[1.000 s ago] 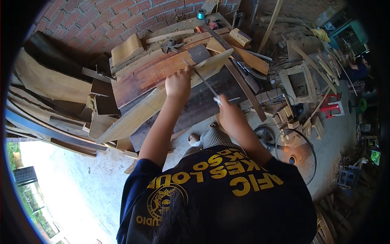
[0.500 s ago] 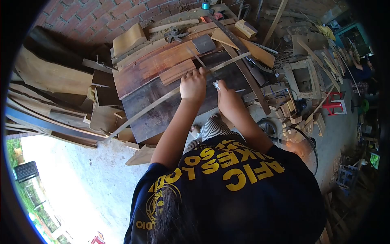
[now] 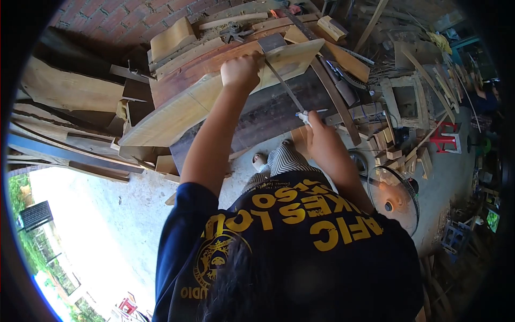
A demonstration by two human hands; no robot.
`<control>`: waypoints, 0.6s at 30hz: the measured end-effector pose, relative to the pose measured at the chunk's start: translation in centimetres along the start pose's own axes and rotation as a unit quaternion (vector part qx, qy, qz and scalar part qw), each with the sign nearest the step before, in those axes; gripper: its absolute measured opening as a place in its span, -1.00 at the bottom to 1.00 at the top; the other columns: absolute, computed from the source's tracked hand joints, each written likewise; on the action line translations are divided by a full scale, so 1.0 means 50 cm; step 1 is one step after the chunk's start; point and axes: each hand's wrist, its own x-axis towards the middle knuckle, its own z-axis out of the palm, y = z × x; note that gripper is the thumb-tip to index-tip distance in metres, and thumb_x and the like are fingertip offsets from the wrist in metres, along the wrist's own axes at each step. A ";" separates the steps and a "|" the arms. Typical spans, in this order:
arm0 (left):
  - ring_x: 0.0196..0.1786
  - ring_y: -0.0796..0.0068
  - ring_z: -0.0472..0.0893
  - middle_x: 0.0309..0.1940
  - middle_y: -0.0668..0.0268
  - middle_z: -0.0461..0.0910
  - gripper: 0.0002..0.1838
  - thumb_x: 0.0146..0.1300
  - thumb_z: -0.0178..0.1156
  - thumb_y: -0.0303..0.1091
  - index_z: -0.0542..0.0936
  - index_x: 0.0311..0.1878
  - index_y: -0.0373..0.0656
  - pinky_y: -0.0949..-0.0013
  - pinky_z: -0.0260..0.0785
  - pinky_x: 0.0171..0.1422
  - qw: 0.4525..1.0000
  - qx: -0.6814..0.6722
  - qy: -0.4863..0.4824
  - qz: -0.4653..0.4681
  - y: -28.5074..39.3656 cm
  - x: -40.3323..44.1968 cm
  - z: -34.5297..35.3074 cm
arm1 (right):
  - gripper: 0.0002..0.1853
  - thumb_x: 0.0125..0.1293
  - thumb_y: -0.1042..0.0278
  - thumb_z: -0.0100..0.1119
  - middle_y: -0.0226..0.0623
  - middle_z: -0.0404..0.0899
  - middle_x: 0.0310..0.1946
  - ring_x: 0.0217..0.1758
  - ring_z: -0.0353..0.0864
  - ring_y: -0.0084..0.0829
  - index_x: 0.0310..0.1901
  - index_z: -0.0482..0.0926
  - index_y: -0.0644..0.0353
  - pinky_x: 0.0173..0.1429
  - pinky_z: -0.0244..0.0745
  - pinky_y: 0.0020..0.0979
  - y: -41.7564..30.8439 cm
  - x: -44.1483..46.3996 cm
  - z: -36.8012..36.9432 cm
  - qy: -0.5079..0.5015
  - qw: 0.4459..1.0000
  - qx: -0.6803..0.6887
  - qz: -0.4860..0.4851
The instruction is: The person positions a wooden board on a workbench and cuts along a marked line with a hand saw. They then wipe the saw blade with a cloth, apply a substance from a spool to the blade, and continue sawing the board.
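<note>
A long pale wooden board [image 3: 198, 99] is tilted over the bench, its broad face toward me and thin lines across it. My left hand [image 3: 240, 72] is closed around its upper edge. My right hand [image 3: 323, 134] is closed around the white end of a thin, ruler-like metal strip [image 3: 287, 88]. The strip's far end reaches the board near my left hand. A slim, pen-like stick [image 3: 322, 110] with a bluish tip also pokes out beside my right fingers; its grip is partly hidden.
Beneath the board lies a dark panel [image 3: 252, 121] on the bench. A dark wooden bar [image 3: 338, 102] crosses its right side. Curved planks [image 3: 70, 88] are stacked at left. A fan [image 3: 394, 198] stands by my right arm, and a red stool [image 3: 444, 137] farther right.
The board has turned from edge-on to showing its broad face. My left hand has moved up and left with it. My right hand has moved right and slightly down, exposing more of the metal strip.
</note>
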 end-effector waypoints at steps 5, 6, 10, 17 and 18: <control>-0.22 0.28 0.67 -0.27 0.33 0.66 -0.66 0.08 0.14 -0.38 0.49 -0.02 0.11 0.23 0.49 -0.20 1.000 0.000 0.020 0.008 -0.004 -0.001 0.005 | -0.74 0.32 0.42 -0.10 0.20 0.56 -0.37 -0.22 0.57 0.19 0.02 0.27 0.22 -0.19 0.46 0.06 -0.002 0.059 0.048 -0.006 0.999 0.026 0.024; -0.22 0.27 0.67 -0.27 0.33 0.66 -0.66 0.08 0.15 -0.37 0.49 -0.02 0.10 0.23 0.49 -0.20 1.000 0.000 0.011 0.008 -0.002 -0.002 0.000 | -0.73 0.31 0.42 -0.10 0.21 0.56 -0.37 -0.22 0.57 0.18 0.03 0.27 0.22 -0.18 0.47 0.07 -0.005 0.105 0.067 0.018 1.000 0.021 0.012; -0.23 0.17 0.67 -0.27 0.23 0.66 -0.66 0.16 0.18 -0.18 0.48 0.03 0.11 0.13 0.49 -0.22 0.999 0.014 0.032 0.026 0.005 -0.017 0.017 | -0.68 0.28 0.45 -0.12 0.23 0.57 -0.35 -0.19 0.59 0.16 0.07 0.26 0.24 -0.14 0.48 0.07 -0.047 0.236 0.099 0.067 0.997 0.019 -0.028; -0.20 0.27 0.67 -0.27 0.31 0.66 -0.67 0.12 0.21 -0.25 0.49 -0.01 0.11 0.22 0.50 -0.23 1.000 0.016 0.000 -0.014 0.007 -0.002 -0.001 | -0.74 0.28 0.44 -0.08 0.14 0.56 -0.49 -0.29 0.60 0.15 -0.01 0.26 0.23 -0.25 0.48 0.05 -0.020 0.266 0.139 0.107 0.992 0.039 -0.049; -0.20 0.27 0.67 -0.27 0.31 0.66 -0.67 0.12 0.21 -0.25 0.49 -0.01 0.11 0.22 0.50 -0.23 1.000 0.015 0.000 -0.017 0.005 0.000 0.000 | -0.80 0.29 0.43 -0.05 0.12 0.54 -0.55 -0.36 0.58 0.16 -0.10 0.25 0.22 -0.33 0.45 0.06 -0.015 0.272 0.151 0.138 0.987 0.055 -0.065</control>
